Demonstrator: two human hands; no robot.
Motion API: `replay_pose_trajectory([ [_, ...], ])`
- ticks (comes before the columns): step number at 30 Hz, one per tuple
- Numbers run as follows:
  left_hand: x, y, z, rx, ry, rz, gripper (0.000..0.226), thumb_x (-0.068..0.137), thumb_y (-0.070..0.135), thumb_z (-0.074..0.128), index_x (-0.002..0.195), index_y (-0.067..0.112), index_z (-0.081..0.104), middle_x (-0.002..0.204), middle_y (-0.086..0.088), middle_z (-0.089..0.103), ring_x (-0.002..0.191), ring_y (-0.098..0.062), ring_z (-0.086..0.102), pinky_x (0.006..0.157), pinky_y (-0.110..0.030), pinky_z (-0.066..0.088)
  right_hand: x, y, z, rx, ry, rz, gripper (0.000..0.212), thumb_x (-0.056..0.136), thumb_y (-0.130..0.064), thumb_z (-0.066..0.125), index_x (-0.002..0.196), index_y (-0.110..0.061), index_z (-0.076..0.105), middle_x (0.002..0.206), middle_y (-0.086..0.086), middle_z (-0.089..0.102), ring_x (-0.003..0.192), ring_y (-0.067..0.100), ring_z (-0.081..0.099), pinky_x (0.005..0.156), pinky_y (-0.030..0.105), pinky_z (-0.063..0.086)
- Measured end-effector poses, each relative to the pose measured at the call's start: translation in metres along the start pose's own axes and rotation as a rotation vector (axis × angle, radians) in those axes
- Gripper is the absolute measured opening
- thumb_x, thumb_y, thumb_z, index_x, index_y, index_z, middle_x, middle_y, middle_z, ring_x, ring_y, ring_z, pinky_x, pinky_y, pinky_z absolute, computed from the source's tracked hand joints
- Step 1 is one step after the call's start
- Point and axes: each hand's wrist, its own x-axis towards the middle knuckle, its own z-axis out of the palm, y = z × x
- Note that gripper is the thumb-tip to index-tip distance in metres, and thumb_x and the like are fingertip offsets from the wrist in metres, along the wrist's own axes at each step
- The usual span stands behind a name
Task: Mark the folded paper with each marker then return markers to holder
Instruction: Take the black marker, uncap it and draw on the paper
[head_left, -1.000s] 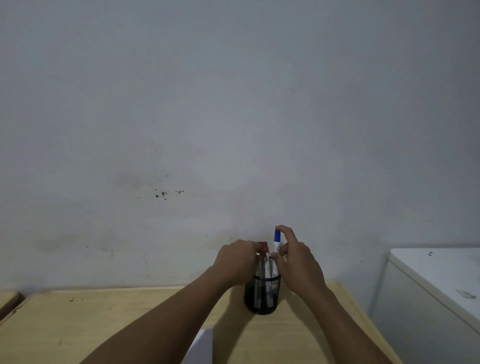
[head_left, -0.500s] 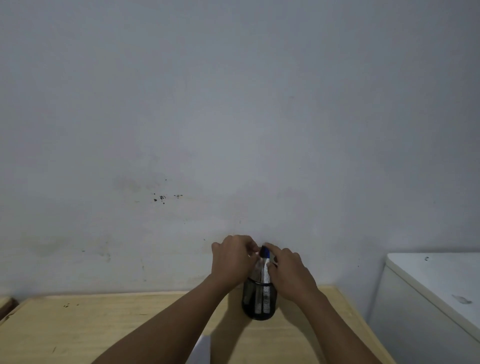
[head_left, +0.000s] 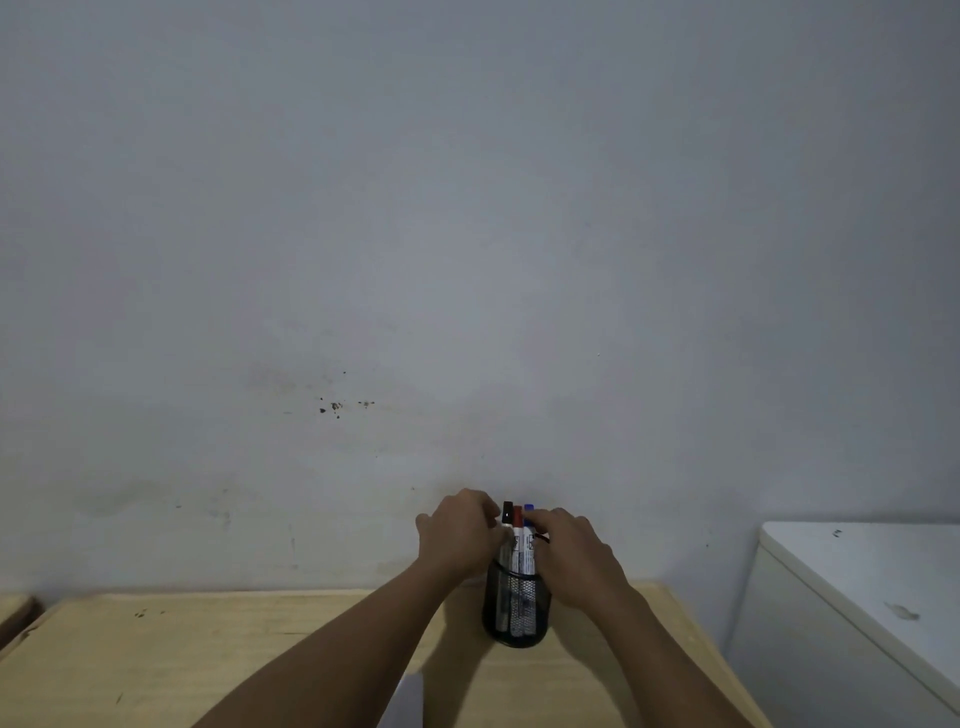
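A black mesh holder (head_left: 515, 608) stands upright on the wooden bench (head_left: 208, 654), near its far edge and close to the grey wall (head_left: 467, 234). Three markers stand in it with their long axes close to vertical and caps pointing up: a black-capped marker (head_left: 507, 512) on the left, a red-capped marker (head_left: 518, 525) in the middle and a blue-capped marker (head_left: 529, 514) on the right, packed side by side and touching. Their white barrels rise above the holder's rim, and their lower ends show dimly through the mesh. The left hand (head_left: 457, 535) is curled beside the markers on the left, its fingers bent toward the black-capped one; whether it grips that marker cannot be told. The right hand (head_left: 576, 556) is at the right of the cluster, fingers drawn together against the barrel of the blue-capped marker just under its cap, apparently pinching it. A white corner of the folded paper (head_left: 408, 701) shows at the bottom edge, lying on the bench between the forearms, well apart from the holder. A white cabinet (head_left: 857, 597) stands to the right of the bench.
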Motion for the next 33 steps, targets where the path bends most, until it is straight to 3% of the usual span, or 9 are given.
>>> replay_pose_trajectory([
  [6,0.008,0.003,0.014,-0.132,0.061,-0.039,0.018,0.080,0.030,0.072,0.095,0.028,0.061,0.090,0.010,0.070,0.093,-0.016,0.065,0.092,-0.042,0.040,0.003,0.005,0.002,0.011,0.002,0.006,0.046,0.104,-0.020,0.039,0.144,-0.037,0.052,0.139,-0.003,0.058,0.125,0.025,0.047,0.099,0.047,0.046],
  [11,0.001,0.010,0.005,-0.190,0.109,-0.010,0.034,0.083,0.034,0.068,0.114,0.032,0.054,0.099,0.010,0.068,0.094,-0.014,0.061,0.089,-0.040,0.031,-0.002,0.001,-0.004,0.056,0.039,0.019,0.042,0.106,-0.024,0.042,0.145,-0.035,0.052,0.140,-0.003,0.057,0.130,0.024,0.047,0.102,0.046,0.043],
  [14,-0.003,0.017,-0.019,-0.250,0.176,-0.003,0.025,0.083,0.033,0.067,0.107,0.038,0.062,0.092,0.013,0.069,0.091,-0.011,0.063,0.084,-0.038,0.030,-0.009,-0.011,-0.014,0.116,0.133,0.024,0.040,0.104,-0.034,0.050,0.143,-0.032,0.053,0.136,-0.005,0.060,0.130,0.022,0.049,0.103,0.046,0.039],
  [18,-0.013,0.026,-0.070,-0.554,0.236,-0.061,0.014,0.074,0.036,0.074,0.086,0.037,0.067,0.083,0.014,0.071,0.085,-0.008,0.066,0.085,-0.042,0.047,-0.018,-0.042,-0.040,0.455,0.189,0.012,0.045,0.093,-0.043,0.068,0.136,-0.029,0.061,0.116,-0.007,0.065,0.104,0.017,0.062,0.098,0.048,0.051],
  [20,-0.026,0.032,-0.101,-0.810,0.229,-0.108,0.016,0.075,0.027,0.079,0.089,0.027,0.072,0.090,0.004,0.074,0.086,-0.014,0.067,0.080,-0.038,0.053,-0.027,-0.058,-0.055,0.607,0.157,-0.024,0.046,0.091,-0.039,0.073,0.133,-0.023,0.064,0.112,-0.005,0.067,0.095,0.013,0.065,0.090,0.039,0.059],
  [22,-0.042,0.036,-0.131,-0.944,0.217,-0.160,0.019,0.078,0.021,0.080,0.093,0.014,0.072,0.093,-0.002,0.072,0.084,-0.019,0.062,0.068,-0.028,0.048,-0.039,-0.074,-0.069,0.753,0.164,-0.049,0.039,0.092,-0.030,0.074,0.128,-0.015,0.069,0.108,-0.001,0.072,0.088,0.009,0.070,0.082,0.030,0.060],
  [26,-0.078,0.030,-0.176,-0.910,0.163,-0.121,0.028,0.083,0.036,0.076,0.095,0.011,0.072,0.092,-0.005,0.073,0.080,-0.021,0.059,0.062,-0.025,0.041,-0.067,-0.109,-0.094,1.204,0.177,-0.017,0.019,0.092,-0.019,0.073,0.108,-0.009,0.076,0.094,0.011,0.078,0.075,0.015,0.072,0.073,0.034,0.060],
  [29,-0.102,0.022,-0.197,-0.806,0.130,-0.045,0.035,0.084,0.045,0.071,0.092,0.011,0.073,0.087,-0.006,0.073,0.074,-0.018,0.058,0.063,-0.024,0.044,-0.083,-0.136,-0.102,1.484,0.106,0.002,0.015,0.090,-0.021,0.075,0.096,-0.008,0.075,0.081,0.005,0.073,0.069,0.015,0.066,0.068,0.032,0.054],
  [33,-0.127,0.016,-0.210,-0.679,0.102,0.065,0.043,0.089,0.048,0.064,0.069,0.010,0.067,0.071,-0.003,0.068,0.061,-0.011,0.056,0.061,-0.021,0.044,-0.100,-0.167,-0.097,1.463,-0.002,-0.019,0.015,0.089,-0.027,0.078,0.090,-0.012,0.076,0.076,0.001,0.065,0.062,0.012,0.054,0.059,0.027,0.042],
])
